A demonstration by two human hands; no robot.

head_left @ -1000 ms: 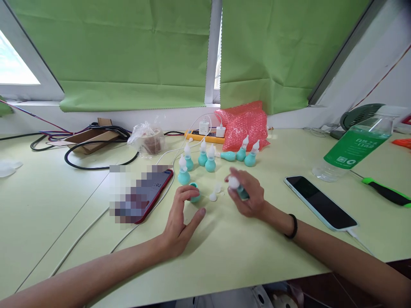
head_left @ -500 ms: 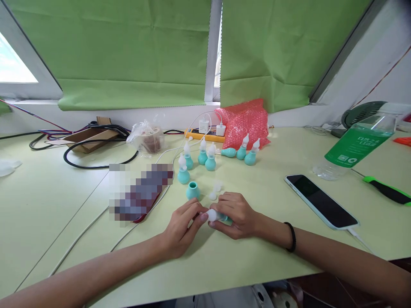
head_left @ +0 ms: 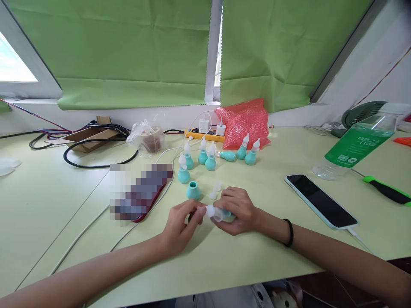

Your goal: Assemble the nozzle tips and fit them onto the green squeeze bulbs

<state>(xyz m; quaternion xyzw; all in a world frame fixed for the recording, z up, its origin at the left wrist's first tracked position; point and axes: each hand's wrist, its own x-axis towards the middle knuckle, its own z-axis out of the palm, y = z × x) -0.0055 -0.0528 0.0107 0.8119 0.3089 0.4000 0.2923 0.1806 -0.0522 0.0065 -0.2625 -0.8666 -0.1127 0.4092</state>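
Note:
My right hand (head_left: 240, 211) is wrapped round a nasal aspirator (head_left: 218, 214) with a clear body and a turquoise bulb mostly hidden by the fingers. Its soft white tip (head_left: 209, 211) points left, its end pinched between the thumb and fingers of my left hand (head_left: 179, 224). Just beyond my hands stands a turquoise bulb (head_left: 193, 191) with an open neck. Small translucent white pieces (head_left: 213, 196) lie beside it. Farther back, several aspirators with tips fitted (head_left: 210, 162) stand upright, and another aspirator (head_left: 227, 156) lies on its side.
Left of the bulbs lies a blurred-out dark red object (head_left: 156, 201) beside white cables. On the right are a phone (head_left: 321, 201), a tilted bottle (head_left: 356, 143) and a green-black handle (head_left: 388, 191). At the back are red bubble wrap (head_left: 245, 124), a power strip (head_left: 208, 136) and a bagged pot (head_left: 150, 140).
The aspirator in my right hand has turned, showing more of its clear body. My left fingers have shifted slightly left and now pinch the end of the white tip.

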